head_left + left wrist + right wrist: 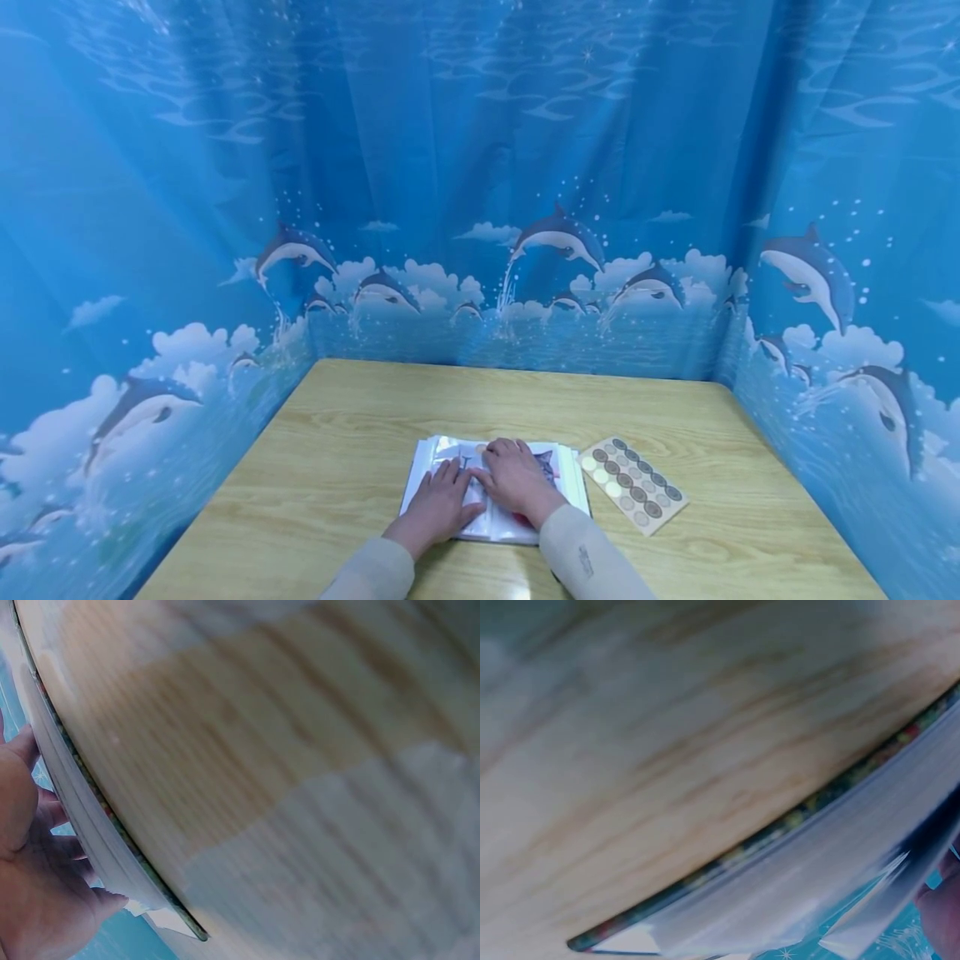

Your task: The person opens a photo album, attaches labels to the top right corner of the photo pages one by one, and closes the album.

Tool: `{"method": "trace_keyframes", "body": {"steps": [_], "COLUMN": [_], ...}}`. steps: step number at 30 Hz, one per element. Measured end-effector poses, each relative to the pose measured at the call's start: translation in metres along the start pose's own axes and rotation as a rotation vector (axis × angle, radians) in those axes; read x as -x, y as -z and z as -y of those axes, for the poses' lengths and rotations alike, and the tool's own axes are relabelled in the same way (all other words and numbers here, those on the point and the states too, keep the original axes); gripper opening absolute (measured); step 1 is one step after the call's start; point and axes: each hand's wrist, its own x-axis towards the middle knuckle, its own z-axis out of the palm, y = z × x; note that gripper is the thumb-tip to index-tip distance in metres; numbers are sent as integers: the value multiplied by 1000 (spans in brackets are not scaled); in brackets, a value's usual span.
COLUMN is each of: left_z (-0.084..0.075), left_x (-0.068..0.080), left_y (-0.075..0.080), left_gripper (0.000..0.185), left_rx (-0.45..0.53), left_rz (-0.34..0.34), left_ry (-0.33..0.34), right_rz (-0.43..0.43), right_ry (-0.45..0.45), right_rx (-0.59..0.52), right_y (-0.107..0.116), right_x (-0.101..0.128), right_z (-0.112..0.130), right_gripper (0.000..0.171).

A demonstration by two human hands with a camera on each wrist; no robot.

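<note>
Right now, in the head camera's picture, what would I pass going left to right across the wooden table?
Left hand → right hand, both resting on an open album of clear sleeves → sticker sheet of round dots. All of it lies on the wooden table.

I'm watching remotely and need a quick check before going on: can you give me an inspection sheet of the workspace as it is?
Surface: light wooden table, grain visible.
Job's things: open album of clear plastic sleeves lying flat near the front edge, with a sticker sheet of round dots beside it, apart.
Clutter: nothing seen.
Hands: left hand and right hand both rest flat on the album pages, fingers straight, side by side.
Cables: nothing seen.
Surroundings: blue curtain with dolphins and clouds closes off three sides of the table.
</note>
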Motion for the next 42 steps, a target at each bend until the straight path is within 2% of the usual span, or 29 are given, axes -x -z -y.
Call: {"method": "trace_keyframes", "body": {"steps": [7,11,16,24,30,36,42], "left_z": [0,1,1,1,4,6,8], "left_x": [-2,-3,-6,-9,-13,-11,-10], "left_y": [0,0,1,8,9,17,24], "left_gripper": [66,69,70,70,66,58,49], "left_rx": [3,-28,-99,-153,-127,-73,-111], "left_rz": [21,28,2,-31,-60,-54,-78], "left_ry": [14,18,1,-26,-54,-67,-99], "right_rz": [-9,12,26,-23,-69,-54,-60], "right_ry": [-2,-19,-57,-76,-62,-91,-140], "right_rx": [-9,-27,-38,-105,-118,-143,-194], "right_y": [-2,-1,1,4,11,17,25], "right_x": [0,0,2,8,14,26,43], "right_z": [-1,-2,-7,-15,-19,-24,-34], "right_gripper": [59,57,55,55,51,51,53]}}
